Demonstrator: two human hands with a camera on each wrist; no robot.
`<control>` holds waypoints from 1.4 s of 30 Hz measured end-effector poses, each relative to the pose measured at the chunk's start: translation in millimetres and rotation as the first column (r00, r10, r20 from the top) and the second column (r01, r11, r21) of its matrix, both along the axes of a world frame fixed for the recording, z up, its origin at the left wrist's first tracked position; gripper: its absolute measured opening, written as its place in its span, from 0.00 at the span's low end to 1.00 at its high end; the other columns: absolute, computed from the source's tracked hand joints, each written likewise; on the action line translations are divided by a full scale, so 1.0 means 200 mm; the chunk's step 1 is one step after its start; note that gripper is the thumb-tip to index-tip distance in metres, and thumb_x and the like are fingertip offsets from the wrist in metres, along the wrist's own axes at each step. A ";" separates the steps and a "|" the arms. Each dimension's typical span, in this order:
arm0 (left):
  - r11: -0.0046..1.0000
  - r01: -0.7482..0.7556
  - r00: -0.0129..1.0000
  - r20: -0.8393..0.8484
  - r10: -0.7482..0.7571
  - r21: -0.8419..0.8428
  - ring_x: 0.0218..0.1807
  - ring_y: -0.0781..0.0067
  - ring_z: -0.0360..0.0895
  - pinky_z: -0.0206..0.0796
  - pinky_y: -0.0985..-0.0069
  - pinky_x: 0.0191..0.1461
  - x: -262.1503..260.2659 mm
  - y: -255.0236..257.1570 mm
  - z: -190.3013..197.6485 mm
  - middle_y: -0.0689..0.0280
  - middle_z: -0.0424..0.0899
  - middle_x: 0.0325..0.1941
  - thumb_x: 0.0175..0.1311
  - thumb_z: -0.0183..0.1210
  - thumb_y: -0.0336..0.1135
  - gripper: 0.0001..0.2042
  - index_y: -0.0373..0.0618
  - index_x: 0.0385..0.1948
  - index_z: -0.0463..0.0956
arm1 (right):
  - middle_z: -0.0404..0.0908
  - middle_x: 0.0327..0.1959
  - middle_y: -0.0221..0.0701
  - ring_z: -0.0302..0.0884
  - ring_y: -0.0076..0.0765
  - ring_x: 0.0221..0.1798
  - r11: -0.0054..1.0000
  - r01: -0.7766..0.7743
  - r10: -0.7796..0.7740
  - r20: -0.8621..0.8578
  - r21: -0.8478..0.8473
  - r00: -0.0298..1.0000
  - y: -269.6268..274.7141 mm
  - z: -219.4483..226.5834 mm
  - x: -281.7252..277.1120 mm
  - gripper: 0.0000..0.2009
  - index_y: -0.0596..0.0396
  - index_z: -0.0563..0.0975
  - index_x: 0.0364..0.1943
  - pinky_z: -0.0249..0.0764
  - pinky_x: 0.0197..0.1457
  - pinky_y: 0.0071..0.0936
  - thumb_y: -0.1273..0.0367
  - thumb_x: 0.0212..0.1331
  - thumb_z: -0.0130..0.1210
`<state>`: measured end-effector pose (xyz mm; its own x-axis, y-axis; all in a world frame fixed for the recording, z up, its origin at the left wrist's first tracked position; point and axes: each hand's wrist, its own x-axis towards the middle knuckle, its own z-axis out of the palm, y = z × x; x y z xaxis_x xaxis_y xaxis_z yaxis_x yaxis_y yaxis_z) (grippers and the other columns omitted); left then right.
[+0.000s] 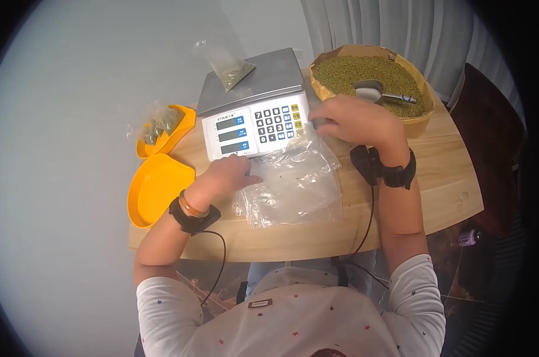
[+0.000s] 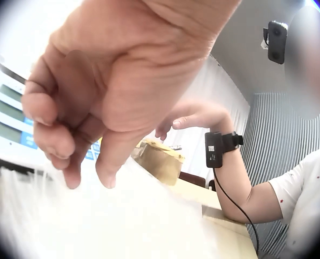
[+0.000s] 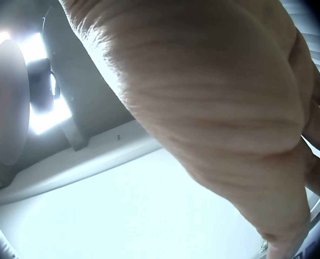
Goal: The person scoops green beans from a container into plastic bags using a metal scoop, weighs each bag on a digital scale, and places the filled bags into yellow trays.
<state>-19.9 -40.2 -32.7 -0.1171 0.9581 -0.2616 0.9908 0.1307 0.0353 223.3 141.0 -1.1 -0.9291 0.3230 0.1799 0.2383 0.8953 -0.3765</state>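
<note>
Clear plastic bags [image 1: 293, 190] lie flat on the table in front of a digital scale [image 1: 263, 71]. My left hand [image 1: 226, 175] is at their upper left edge, close under the scale's displays. In the left wrist view its fingers [image 2: 54, 141] bend loosely downward, with the thumb [image 2: 108, 170] apart from them and nothing held. My right hand [image 1: 356, 121] hovers by the keypad's right side, fingers loosely bent and holding nothing. A clear bag with a little green grain [image 1: 235, 74] at its bottom stands on the scale's plate.
Back right is a paper-lined box [image 1: 421, 125] of green grain [image 1: 341, 68], with a metal scoop [image 1: 394, 97] lying in it. Two yellow trays are on the left: one tray [image 1: 183, 128] holds small filled bags [image 1: 156, 132], the nearer tray [image 1: 162, 184] nothing. Cables [image 1: 372, 220] trail from both wrists.
</note>
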 end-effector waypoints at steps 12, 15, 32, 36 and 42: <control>0.965 -0.220 0.954 0.236 0.184 0.139 0.43 0.48 0.82 0.73 0.60 0.48 0.01 -0.14 -0.21 0.50 0.85 0.38 0.60 0.66 0.48 0.18 0.37 0.35 0.81 | 0.84 0.44 0.41 0.81 0.50 0.50 0.996 -0.082 0.079 0.128 0.018 0.989 -0.11 -0.07 -0.13 0.16 0.52 0.82 0.51 0.75 0.54 0.41 0.64 0.60 0.62; 0.943 -0.279 0.941 0.249 0.231 0.179 0.46 0.48 0.81 0.73 0.61 0.49 0.03 -0.16 -0.22 0.49 0.85 0.40 0.60 0.66 0.47 0.18 0.37 0.37 0.81 | 0.84 0.45 0.41 0.80 0.49 0.51 0.992 -0.123 0.123 0.171 -0.011 0.978 -0.13 -0.12 -0.18 0.16 0.51 0.82 0.51 0.75 0.55 0.42 0.64 0.60 0.62; 0.944 -0.246 0.934 0.313 0.171 0.218 0.35 0.52 0.83 0.72 0.64 0.41 0.07 -0.21 -0.19 0.52 0.85 0.30 0.60 0.65 0.39 0.12 0.37 0.32 0.81 | 0.83 0.43 0.44 0.80 0.52 0.51 0.963 -0.268 0.261 0.220 0.000 0.940 -0.20 -0.24 -0.34 0.23 0.55 0.77 0.56 0.75 0.53 0.44 0.67 0.56 0.66; 0.938 -0.289 0.882 0.436 0.182 0.192 0.39 0.47 0.82 0.72 0.60 0.44 0.05 -0.19 -0.12 0.50 0.84 0.34 0.61 0.62 0.38 0.11 0.37 0.29 0.81 | 0.80 0.50 0.40 0.78 0.49 0.53 0.952 -0.305 0.305 0.098 -0.016 0.947 -0.21 -0.29 -0.37 0.27 0.48 0.72 0.64 0.74 0.55 0.44 0.69 0.58 0.64; 0.861 -0.131 0.911 0.402 -0.091 0.492 0.28 0.63 0.78 0.70 0.70 0.36 0.01 -0.09 -0.08 0.57 0.82 0.26 0.61 0.64 0.30 0.07 0.35 0.32 0.77 | 0.80 0.45 0.40 0.79 0.46 0.48 0.926 -0.367 0.333 -0.258 -0.094 0.907 -0.17 -0.30 -0.45 0.21 0.53 0.74 0.57 0.73 0.52 0.42 0.74 0.59 0.61</control>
<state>-18.3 -57.4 -48.7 -0.1298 0.9663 0.2224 0.8717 0.0043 0.4901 134.3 106.4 -60.4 -0.9237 0.0219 0.3825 -0.1904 0.8401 -0.5079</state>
